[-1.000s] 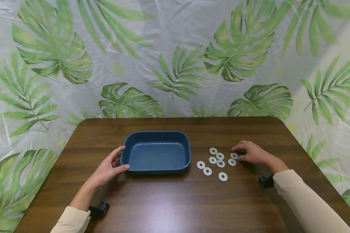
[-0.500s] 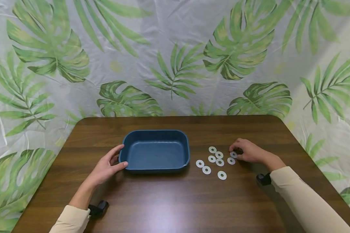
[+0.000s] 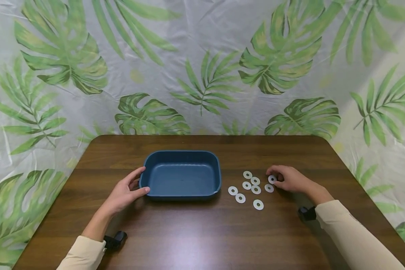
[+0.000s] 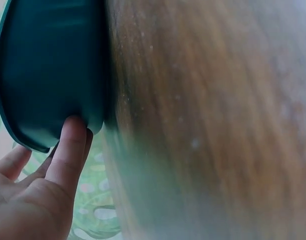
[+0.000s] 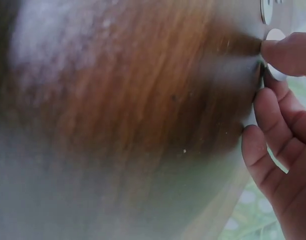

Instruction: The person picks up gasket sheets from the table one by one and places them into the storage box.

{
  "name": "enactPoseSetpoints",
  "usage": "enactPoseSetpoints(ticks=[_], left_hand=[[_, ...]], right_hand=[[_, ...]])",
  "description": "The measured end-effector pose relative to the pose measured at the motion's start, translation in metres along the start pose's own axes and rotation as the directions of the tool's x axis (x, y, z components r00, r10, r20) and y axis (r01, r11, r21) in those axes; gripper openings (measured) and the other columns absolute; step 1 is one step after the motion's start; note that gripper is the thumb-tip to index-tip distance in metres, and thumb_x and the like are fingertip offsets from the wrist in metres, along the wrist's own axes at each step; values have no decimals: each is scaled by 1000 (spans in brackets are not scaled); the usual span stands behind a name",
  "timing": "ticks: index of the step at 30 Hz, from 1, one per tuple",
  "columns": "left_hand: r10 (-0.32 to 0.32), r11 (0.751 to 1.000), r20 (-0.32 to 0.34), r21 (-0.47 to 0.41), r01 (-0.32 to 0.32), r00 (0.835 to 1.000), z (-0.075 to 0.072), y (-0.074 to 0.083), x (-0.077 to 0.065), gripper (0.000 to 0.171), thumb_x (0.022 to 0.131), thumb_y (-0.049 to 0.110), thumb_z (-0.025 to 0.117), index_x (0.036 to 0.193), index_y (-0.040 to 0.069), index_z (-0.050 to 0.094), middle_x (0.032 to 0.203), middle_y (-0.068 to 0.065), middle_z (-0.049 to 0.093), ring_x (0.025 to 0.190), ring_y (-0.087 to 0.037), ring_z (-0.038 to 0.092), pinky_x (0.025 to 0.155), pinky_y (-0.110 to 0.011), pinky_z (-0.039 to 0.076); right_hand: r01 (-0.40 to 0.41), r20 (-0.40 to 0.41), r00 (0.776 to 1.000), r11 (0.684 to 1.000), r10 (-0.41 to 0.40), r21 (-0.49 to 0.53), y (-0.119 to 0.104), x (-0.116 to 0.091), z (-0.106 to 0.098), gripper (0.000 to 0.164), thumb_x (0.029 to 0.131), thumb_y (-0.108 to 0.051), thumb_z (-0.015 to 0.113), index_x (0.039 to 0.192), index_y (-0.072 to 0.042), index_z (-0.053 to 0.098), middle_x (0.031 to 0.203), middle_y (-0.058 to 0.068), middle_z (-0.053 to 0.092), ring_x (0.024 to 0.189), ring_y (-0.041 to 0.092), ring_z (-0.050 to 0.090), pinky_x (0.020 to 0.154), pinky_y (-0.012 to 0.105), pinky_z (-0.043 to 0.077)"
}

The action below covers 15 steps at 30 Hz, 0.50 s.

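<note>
At the left end of a dark blue basin (image 3: 182, 195), my left hand (image 3: 125, 193) spreads its thumb and fingers against the rim and outer wall. Up close in the left wrist view, straight fingers (image 4: 68, 150) touch the basin's wall (image 4: 53, 65). On the right, my right hand (image 3: 290, 180) pinches one flat pale washer (image 3: 272, 179) between thumb and fingertips. In the right wrist view the washer (image 5: 275, 35) shows partly behind the thumb (image 5: 290, 54). Just in front of that hand lies another washer (image 3: 269, 188).
Several more washers (image 3: 255, 189) lie scattered between the basin and my right hand, some touching. The brown wooden table (image 3: 189, 236) ends at a leaf-print cloth (image 3: 209, 75) behind it. Nothing lies inside the basin.
The washer at my right hand was flat on the table and is now tilted between thumb and fingers. My left hand and the basin have stayed in place.
</note>
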<state>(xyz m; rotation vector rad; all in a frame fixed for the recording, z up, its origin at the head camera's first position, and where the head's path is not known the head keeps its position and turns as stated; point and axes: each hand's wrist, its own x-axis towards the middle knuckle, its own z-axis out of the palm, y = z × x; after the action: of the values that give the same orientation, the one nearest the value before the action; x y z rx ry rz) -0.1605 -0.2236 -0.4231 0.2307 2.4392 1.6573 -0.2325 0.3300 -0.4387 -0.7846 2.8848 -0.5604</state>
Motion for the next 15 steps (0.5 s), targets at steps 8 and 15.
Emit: enactPoseSetpoints(ticks=[8,15], left_hand=[[-32,999,-34,-1,32,999,2,0,0,69,95,15,66,154,5,31,157,-28,32,135,-45,48,83,-12,49],[-6,999,-7,-46,6,1000,1,-2,0,72,95,12,66,155,4,28,159,-28,27,136,-47,45,83,-11,49]], right_hand=[[-35,43,998,999,34,29,-2,-2,-1,33,82,0,71,114,-8,68,99,4,68,81,10,54,70,27,47],[-41,42,998,999,40,13,-1,-1,-2,31,83,-1,72,113,-5,69,103,8,69,85,13,56,73,28,48]])
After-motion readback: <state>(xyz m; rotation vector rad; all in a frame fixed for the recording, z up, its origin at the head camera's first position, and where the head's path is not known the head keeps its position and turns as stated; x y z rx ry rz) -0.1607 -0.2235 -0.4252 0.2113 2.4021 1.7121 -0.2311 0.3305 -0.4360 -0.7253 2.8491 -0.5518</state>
